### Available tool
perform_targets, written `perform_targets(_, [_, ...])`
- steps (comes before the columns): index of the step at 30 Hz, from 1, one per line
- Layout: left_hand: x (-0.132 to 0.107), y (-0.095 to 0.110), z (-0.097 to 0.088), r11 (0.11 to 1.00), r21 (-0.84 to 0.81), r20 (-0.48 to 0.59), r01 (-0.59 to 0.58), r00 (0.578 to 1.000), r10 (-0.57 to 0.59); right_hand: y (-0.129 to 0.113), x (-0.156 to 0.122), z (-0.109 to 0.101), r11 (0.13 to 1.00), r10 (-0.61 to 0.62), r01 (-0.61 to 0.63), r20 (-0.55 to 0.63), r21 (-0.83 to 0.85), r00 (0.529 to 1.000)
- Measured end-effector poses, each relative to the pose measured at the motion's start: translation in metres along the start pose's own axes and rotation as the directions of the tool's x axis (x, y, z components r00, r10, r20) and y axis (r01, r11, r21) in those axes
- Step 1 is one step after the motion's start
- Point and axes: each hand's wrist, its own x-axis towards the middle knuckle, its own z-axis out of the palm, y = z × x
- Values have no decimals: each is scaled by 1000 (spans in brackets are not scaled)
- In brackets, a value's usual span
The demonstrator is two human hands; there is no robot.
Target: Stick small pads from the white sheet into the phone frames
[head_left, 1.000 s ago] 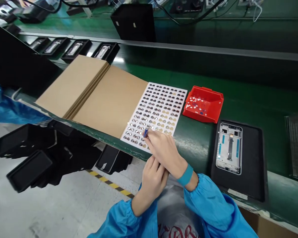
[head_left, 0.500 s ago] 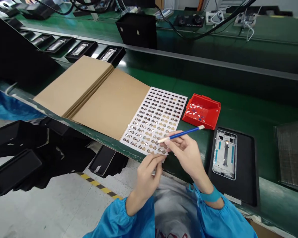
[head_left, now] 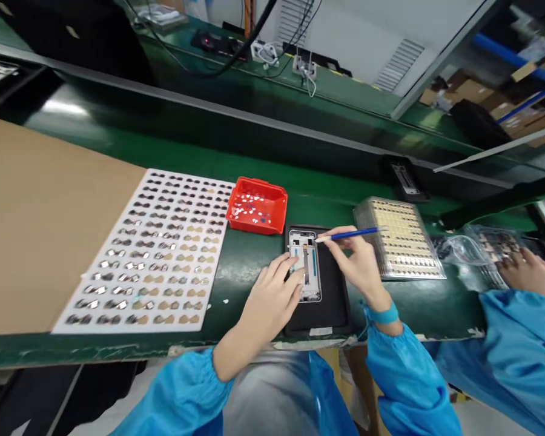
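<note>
A silver phone frame (head_left: pixel 313 280) with blue strips lies in a black tray (head_left: pixel 335 309). Over its left side my left hand (head_left: pixel 270 298) rests with fingers stretched out and apart, the fingertips on the frame. Pinched in my right hand (head_left: pixel 358 266) is a blue pen-like stick (head_left: pixel 367 231) with a pale tip. That tip is at the upper right of the frame; whether it touches, I cannot tell. To the left lies a white sheet (head_left: pixel 214 266) with rows of small dark and tan stickers, some spots bare.
A red bin (head_left: pixel 277 212) with small white and blue scraps stands behind the tray. Stacked clear trays of parts (head_left: pixel 397 236) sit to the right. Brown cardboard (head_left: pixel 49 230) lies far left. At the right edge, another person's hand (head_left: pixel 531 272) is over plastic-wrapped parts.
Both hands have moved from the sticker sheet to the phone frame on the right, the blue stick still in my right hand. My left hand has opened out. The view has turned right.
</note>
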Motion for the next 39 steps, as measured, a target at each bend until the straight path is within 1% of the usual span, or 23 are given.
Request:
perform_targets(2, [11,-3,13,994,106,11,-14,1000,13,11,10,7,995,-43,49,70,-83,997])
perform_targets(5, [17,-7,22,977,211,11,-36,999,34,18,20,17,979,-75,98,131,-178,988])
perform_targets(9, [13,-8,24,969,244,35,-36,999,28,21,25,18,939,-91,158,220,-306,971])
perform_targets(12, [10,-7,23,968,249,32,-35,999,28,21,27,14,925,-89,174,253,-338,963])
perform_targets(16, [10,-6,22,970,243,11,-27,1000,25,20,29,13,885,-104,231,313,-404,944])
perform_targets(23, [13,-3,20,968,249,-39,-34,998,45,18,33,10,872,-120,267,349,-411,929])
perform_targets(27, [13,-2,18,968,248,-30,-33,999,42,18,40,6,873,-121,290,401,-393,908])
perform_targets(31, [13,-1,18,969,246,-18,-26,999,31,20,43,5,882,-149,316,430,-349,890])
perform_targets(33, [13,-1,18,969,247,-18,-26,999,31,20,41,6,882,-162,323,425,-342,891])
perform_targets(35, [13,-1,18,968,250,-20,-28,999,34,20,38,9,878,-160,315,402,-359,902])
perform_targets(37, [12,-1,18,967,254,-18,-29,999,35,18,34,12,867,-143,304,388,-395,910])
perform_targets(39, [12,-2,19,965,259,-14,-28,999,32,17,31,14,851,-120,303,403,-430,907])
